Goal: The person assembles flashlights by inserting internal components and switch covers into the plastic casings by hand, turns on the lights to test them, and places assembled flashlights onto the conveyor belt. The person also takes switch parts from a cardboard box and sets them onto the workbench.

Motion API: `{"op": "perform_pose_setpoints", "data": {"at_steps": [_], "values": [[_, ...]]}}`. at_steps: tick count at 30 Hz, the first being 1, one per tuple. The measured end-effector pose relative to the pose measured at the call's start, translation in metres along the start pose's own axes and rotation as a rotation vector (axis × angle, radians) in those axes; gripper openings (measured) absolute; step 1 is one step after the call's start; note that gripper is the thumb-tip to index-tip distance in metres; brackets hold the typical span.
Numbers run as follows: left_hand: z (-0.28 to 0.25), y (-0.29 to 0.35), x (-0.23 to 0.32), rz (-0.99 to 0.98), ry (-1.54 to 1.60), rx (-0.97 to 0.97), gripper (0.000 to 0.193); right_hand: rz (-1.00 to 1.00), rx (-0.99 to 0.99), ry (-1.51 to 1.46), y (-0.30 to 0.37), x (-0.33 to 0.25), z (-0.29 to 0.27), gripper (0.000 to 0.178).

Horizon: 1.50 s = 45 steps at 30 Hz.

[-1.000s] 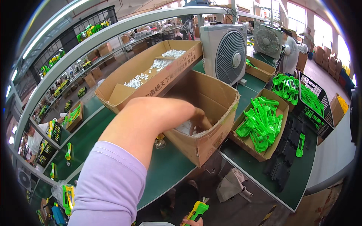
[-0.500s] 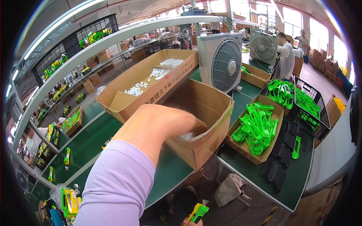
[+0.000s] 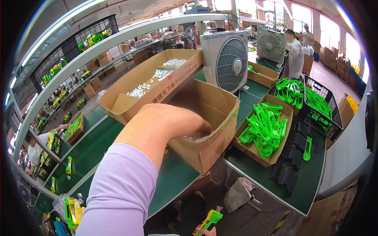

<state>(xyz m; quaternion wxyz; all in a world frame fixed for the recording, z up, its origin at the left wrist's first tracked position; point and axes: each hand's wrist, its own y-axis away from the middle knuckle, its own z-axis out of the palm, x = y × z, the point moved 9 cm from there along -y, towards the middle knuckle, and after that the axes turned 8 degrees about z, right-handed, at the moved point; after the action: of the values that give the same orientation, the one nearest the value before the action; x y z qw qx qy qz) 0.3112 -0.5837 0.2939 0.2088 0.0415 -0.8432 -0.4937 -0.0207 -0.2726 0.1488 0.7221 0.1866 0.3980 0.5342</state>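
Observation:
My left arm, in a lilac sleeve, reaches over the table into a deep cardboard box point(image 3: 224, 106). My left hand point(image 3: 200, 126) is down inside it, with its fingers hidden behind the near wall. A little of something whitish shows by the wrist; I cannot make out what it is. Low at the bottom edge, my right hand point(image 3: 205, 231) is closed around a green-and-yellow flashlight body point(image 3: 210, 221) with a dark strip and a shiny metal end pointing up. Most of that hand is cut off by the frame.
A shallow carton point(image 3: 118, 103) of small white parts rests behind the deep box. To the right are a carton of green plastic shells point(image 3: 264, 129), black strips point(image 3: 293, 161), and a black crate point(image 3: 334, 122). A box fan point(image 3: 232, 63) stands behind; co-workers are farther off.
The view has shifted slightly, moving the table leftward and up. My left hand stays in the deep box. My right hand and the flashlight body show slightly higher and farther right.

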Motion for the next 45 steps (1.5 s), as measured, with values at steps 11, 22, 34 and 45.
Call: {"op": "perform_pose_setpoints", "data": {"at_steps": [11,22,34,45], "values": [[0.028,-0.016,-0.005,-0.010,-0.054,-0.062,0.070,-0.014,-0.031,-0.045,-0.008,0.001,-0.006,0.042],[0.024,0.002,0.017,-0.025,-0.168,-0.067,0.066,-0.024,-0.015,-0.032,0.005,-0.009,0.001,0.039],[-0.001,0.014,0.061,-0.032,-0.340,-0.093,0.061,-0.061,0.011,-0.048,0.005,-0.013,-0.011,0.039],[0.008,0.060,0.057,-0.076,-0.386,-0.108,0.057,-0.023,-0.013,0.006,0.007,-0.010,0.001,0.036]]}}
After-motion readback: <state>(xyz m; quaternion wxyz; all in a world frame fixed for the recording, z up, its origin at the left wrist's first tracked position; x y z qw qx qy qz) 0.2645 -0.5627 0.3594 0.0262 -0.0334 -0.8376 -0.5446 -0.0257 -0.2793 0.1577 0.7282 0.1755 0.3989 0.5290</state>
